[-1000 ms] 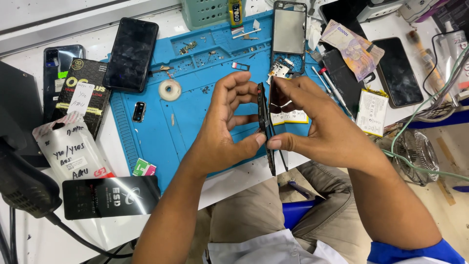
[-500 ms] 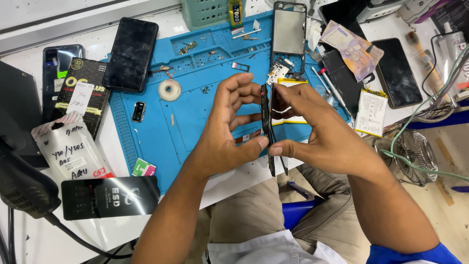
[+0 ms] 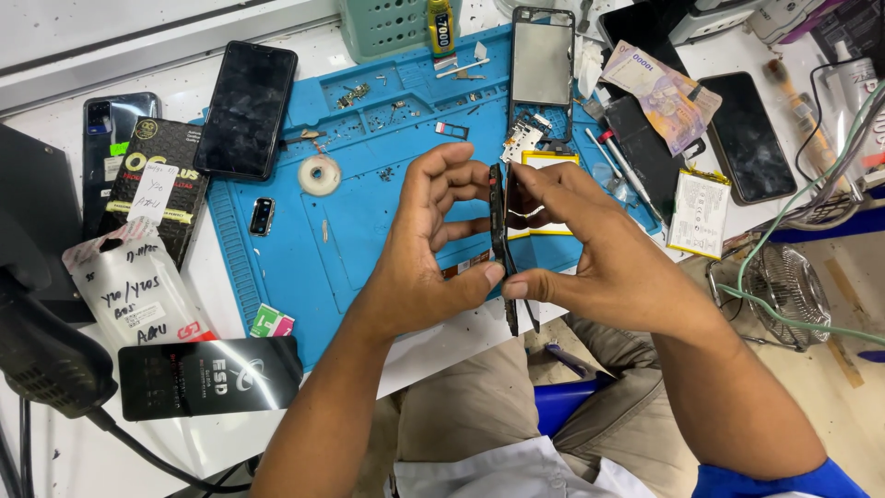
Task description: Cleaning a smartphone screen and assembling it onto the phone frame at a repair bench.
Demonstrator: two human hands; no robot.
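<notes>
Phone frame held edge-on above blue work mat
Left hand [image 3: 419,254] and right hand [image 3: 599,258] each keep a pinching grip on the phone frame [image 3: 501,242], over the blue mat [image 3: 369,198] on a cluttered white tabletop [image 3: 442,343]

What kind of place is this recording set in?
Most likely a phone repair bench: a blue repair mat strewn with tiny parts, a bare phone frame, loose phones, and both hands gripping a thin phone part.
</notes>
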